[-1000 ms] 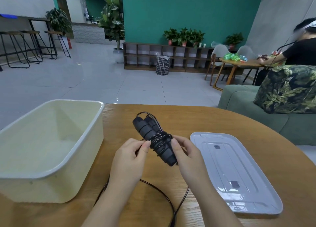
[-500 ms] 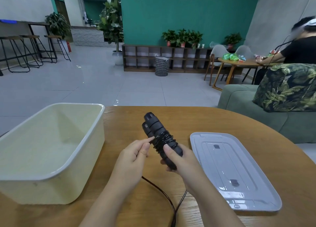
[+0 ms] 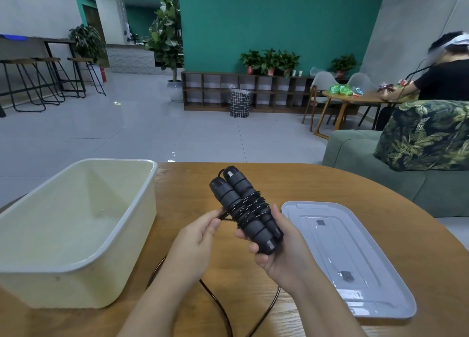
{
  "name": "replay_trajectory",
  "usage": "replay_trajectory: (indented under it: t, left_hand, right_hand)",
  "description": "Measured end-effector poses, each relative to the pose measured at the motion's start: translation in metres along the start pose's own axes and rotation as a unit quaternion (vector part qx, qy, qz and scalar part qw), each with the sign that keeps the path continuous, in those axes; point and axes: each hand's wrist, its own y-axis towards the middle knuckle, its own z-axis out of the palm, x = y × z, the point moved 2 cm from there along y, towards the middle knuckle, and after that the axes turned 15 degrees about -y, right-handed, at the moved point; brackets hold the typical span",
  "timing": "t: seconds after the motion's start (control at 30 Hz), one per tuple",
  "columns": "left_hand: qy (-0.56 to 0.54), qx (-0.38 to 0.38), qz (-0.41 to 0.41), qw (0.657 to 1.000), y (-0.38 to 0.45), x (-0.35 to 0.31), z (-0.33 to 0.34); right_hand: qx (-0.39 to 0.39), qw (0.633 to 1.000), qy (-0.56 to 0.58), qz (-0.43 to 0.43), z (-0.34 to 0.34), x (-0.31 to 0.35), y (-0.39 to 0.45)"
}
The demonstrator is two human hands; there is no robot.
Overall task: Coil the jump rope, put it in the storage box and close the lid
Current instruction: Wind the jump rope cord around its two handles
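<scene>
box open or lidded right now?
Open. The box has no lid on and shows a bare, empty inside; the lid lies flat on the table, right of the hands.

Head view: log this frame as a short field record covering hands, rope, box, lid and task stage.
left hand: pinching the rope cord beside the handles
right hand: gripping both handles
jump rope: partly wound round the paired handles; slack trails over the table
storage box: open, nothing seen inside, left of the hands
lid: flat on the table, right of the hands
stage: coiling unfinished
</scene>
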Motion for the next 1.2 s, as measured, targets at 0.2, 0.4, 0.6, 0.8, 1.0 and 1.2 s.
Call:
replay_trajectory:
  t: [0.2,0.4,0.6,0.8,1.0,1.2]
  left_hand:
    - [-0.051,-0.031,0.037,0.998,0.0,-0.007,0.002]
    - [-0.049,-0.092,0.03,0.994,-0.003,-0.007,0.005]
    - [-0.033,-0.109,0.031,0.993,-0.004,-0.004,0.006]
    - [-0.009,-0.116,0.048,0.992,-0.004,0.0,0.004]
    - [-0.008,-0.068,0.045,0.997,-0.003,0.004,0.01]
    - [-0.08,0.043,0.001,0.996,-0.007,-0.008,0.01]
  right_hand:
    - [0.028,0.999,-0.014,0.044,0.003,-0.001,0.003]
    - [-0.154,0.971,-0.178,-0.041,-0.006,-0.001,0.012]
    - [-0.217,0.895,-0.343,-0.186,-0.003,0.008,0.006]
    - [-0.138,0.876,-0.443,-0.136,-0.001,-0.002,0.012]
    - [-0.128,0.834,-0.518,-0.137,-0.002,-0.013,0.018]
    - [-0.14,0.9,-0.404,-0.086,-0.007,-0.014,0.017]
